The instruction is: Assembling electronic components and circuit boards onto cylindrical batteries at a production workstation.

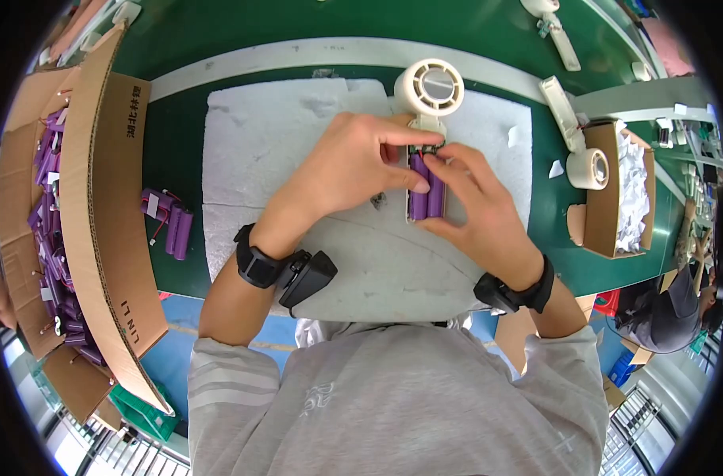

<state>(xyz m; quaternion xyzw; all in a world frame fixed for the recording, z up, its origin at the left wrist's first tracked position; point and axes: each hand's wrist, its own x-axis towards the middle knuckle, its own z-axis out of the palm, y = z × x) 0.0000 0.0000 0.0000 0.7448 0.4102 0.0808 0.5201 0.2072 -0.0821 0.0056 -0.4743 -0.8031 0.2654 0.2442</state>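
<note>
A cream handheld fan (409, 94) lies on the grey-white foam sheet (282, 127), its round head pointing away from me and its handle open. Inside the handle sits a purple two-cell battery pack (426, 202), with a small green circuit board (427, 149) and a red wire above it. My left hand (349, 163) grips the handle from the left, thumb on a cell and index finger across the board. From the right my right hand (488, 206) closes on it, fingertips by the board and thumb near the handle's lower end. The fingertips partly hide the wiring.
Left stands a tall cardboard box (107, 198) full of purple battery packs (50, 230); two more packs (169, 218) lie beside it. At right, another opened fan (588, 168) rests by a carton of white paper pieces (634, 194). Another person (671, 313) sits far right.
</note>
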